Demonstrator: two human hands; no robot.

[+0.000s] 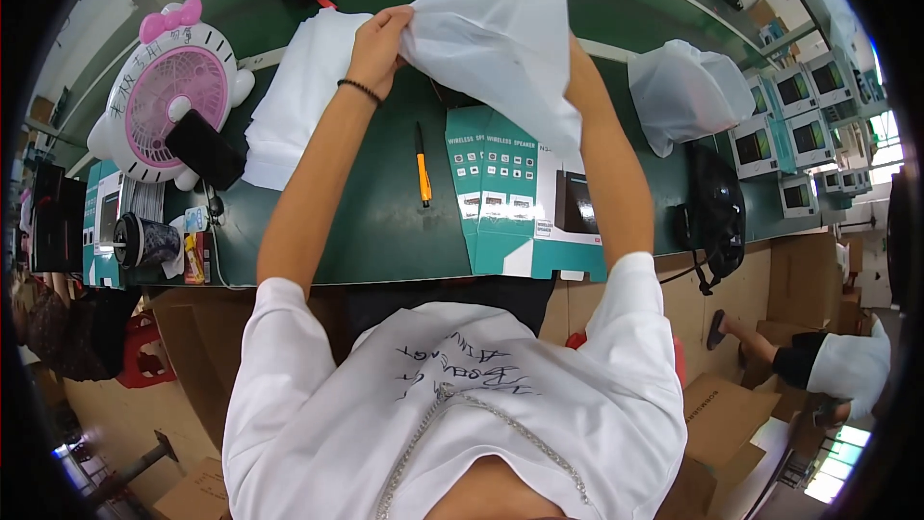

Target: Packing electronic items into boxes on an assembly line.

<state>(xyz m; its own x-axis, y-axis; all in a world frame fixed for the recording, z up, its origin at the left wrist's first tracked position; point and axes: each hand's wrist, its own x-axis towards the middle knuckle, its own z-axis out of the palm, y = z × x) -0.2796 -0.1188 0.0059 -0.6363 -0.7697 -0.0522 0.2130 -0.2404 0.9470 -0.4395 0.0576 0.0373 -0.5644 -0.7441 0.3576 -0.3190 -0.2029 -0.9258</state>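
A thin white translucent plastic bag (496,34) is held up over the far side of the green table. My left hand (381,46) pinches its left edge between closed fingers. My right forearm (606,125) reaches up to the bag's right side, where the bag hides the hand and fingers. Below the bag lie flattened teal and white printed cartons (510,197), partly overlapping. To their left is a slim orange and black pen-like tool (423,173). A pile of white plastic bags (294,101) lies beside my left forearm.
A pink and white fan (173,87) stands at left, with a black phone (205,149) before it. Near the front left edge is a dark cup (144,239). At right are a bag-wrapped item (688,91), a black bag (714,207) and stacked boxes (789,120). Another person (847,366) is at far right.
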